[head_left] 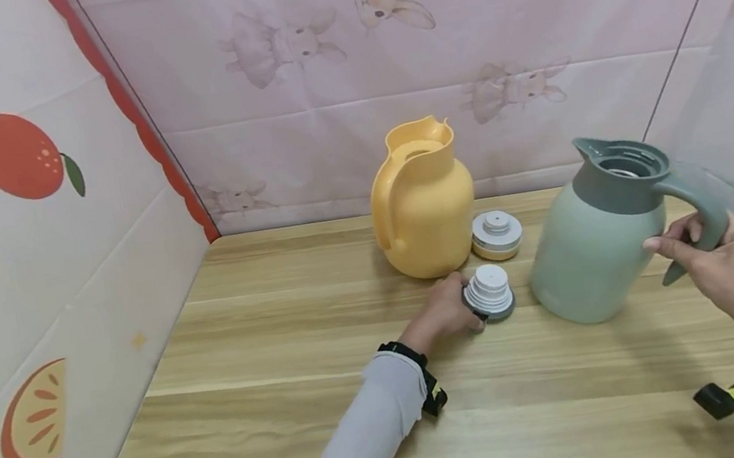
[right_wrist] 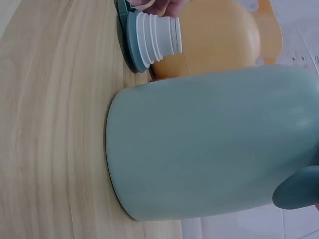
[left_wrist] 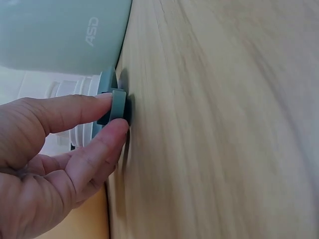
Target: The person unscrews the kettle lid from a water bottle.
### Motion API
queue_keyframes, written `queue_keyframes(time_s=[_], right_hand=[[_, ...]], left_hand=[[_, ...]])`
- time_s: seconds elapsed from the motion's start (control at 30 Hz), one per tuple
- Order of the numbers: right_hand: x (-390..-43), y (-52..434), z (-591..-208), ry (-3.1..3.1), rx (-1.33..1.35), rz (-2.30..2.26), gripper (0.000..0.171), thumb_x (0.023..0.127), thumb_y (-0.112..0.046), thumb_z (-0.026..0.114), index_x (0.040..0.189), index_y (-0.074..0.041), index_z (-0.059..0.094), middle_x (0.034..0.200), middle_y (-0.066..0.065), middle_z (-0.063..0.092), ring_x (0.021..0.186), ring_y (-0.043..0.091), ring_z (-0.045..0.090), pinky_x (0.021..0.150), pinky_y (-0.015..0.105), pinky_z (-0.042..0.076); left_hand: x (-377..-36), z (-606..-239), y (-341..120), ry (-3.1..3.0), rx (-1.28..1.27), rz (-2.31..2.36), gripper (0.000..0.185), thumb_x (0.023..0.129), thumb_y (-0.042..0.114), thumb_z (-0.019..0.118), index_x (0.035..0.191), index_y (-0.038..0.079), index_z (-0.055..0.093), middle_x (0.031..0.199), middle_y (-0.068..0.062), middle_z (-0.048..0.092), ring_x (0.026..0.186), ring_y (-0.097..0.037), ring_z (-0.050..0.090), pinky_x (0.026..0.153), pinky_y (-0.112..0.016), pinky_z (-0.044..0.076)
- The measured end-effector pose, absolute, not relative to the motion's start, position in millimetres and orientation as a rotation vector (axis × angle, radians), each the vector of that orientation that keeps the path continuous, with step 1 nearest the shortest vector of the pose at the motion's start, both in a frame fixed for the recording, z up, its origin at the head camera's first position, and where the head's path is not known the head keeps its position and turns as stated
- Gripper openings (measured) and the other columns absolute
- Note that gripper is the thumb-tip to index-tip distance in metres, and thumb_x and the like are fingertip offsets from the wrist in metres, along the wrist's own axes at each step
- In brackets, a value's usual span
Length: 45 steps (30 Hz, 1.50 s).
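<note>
A sage-green jug [head_left: 593, 243] with a grey collar and no lid stands on the wooden table [head_left: 274, 369]; its body fills the right wrist view [right_wrist: 209, 144]. My right hand [head_left: 713, 260] grips its grey handle [head_left: 700, 199]. Left of it lies a grey-rimmed white threaded lid [head_left: 490, 292], upside down on the table. My left hand [head_left: 444, 312] pinches the lid's grey rim [left_wrist: 115, 104] between thumb and forefinger. The lid [right_wrist: 149, 40] also shows in the right wrist view.
A yellow jug [head_left: 423, 201] without lid stands behind the left hand. Its cream-rimmed white lid [head_left: 496, 235] lies between the two jugs. Cloth walls close in the table at the left, back and right.
</note>
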State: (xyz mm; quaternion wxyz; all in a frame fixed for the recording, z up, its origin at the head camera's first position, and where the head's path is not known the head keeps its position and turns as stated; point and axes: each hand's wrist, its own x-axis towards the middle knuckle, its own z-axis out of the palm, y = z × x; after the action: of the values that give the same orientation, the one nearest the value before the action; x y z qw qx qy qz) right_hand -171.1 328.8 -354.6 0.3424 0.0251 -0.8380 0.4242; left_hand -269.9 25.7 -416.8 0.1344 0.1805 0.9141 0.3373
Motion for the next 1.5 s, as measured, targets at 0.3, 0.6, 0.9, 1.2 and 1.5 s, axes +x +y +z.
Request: queue_keyframes(time_s=[0.3, 0.6, 0.9, 1.2, 1.5], right_hand=[[-176, 346, -356, -2.143, -0.045, 1.03, 0.035, 0.072, 0.01, 0.073, 0.068, 0.005, 0.039, 0.065, -0.014, 0.053, 0.064, 0.002, 0.05, 0.059, 0.011, 0.036], [-180, 356, -357, -2.096, -0.053, 0.956, 0.035, 0.071, 0.012, 0.073, 0.064, 0.005, 0.039, 0.065, -0.02, 0.051, 0.064, -0.004, 0.048, 0.065, 0.012, 0.036], [-185, 358, -357, -2.065, -0.108, 0.953, 0.034, 0.072, 0.007, 0.075, 0.066, 0.006, 0.041, 0.065, -0.023, 0.05, 0.063, -0.004, 0.046, 0.064, 0.014, 0.035], [-195, 365, -357, -2.057, -0.199, 0.923, 0.033, 0.074, -0.002, 0.076, 0.065, 0.002, 0.044, 0.064, -0.026, 0.048, 0.063, -0.007, 0.045, 0.064, 0.014, 0.034], [-204, 373, -357, -2.002, -0.217, 0.98, 0.033, 0.073, -0.004, 0.078, 0.066, 0.002, 0.046, 0.061, -0.021, 0.048, 0.058, -0.006, 0.046, 0.063, 0.015, 0.035]], left_hand=[[-273, -426, 51, 2.641, 0.529, 1.1, 0.063, 0.056, 0.004, 0.087, 0.11, 0.003, 0.056, 0.099, -0.003, 0.059, 0.094, -0.013, 0.052, 0.085, -0.02, 0.039], [-266, -426, 80, 2.68, 0.521, 1.084, 0.068, 0.055, 0.008, 0.087, 0.115, 0.005, 0.056, 0.101, -0.004, 0.057, 0.096, -0.014, 0.049, 0.085, -0.021, 0.039], [-263, -426, 105, 2.717, 0.467, 1.001, 0.068, 0.053, 0.011, 0.088, 0.112, 0.007, 0.055, 0.096, -0.001, 0.052, 0.088, -0.011, 0.047, 0.078, -0.019, 0.041], [-261, -426, 127, 2.751, 0.353, 0.985, 0.071, 0.055, 0.009, 0.087, 0.116, 0.01, 0.053, 0.097, -0.004, 0.047, 0.081, -0.015, 0.05, 0.072, -0.022, 0.043], [-261, -426, 131, 2.764, 0.288, 1.027, 0.07, 0.055, 0.005, 0.084, 0.116, 0.013, 0.051, 0.1, -0.005, 0.045, 0.084, -0.019, 0.05, 0.073, -0.026, 0.043]])
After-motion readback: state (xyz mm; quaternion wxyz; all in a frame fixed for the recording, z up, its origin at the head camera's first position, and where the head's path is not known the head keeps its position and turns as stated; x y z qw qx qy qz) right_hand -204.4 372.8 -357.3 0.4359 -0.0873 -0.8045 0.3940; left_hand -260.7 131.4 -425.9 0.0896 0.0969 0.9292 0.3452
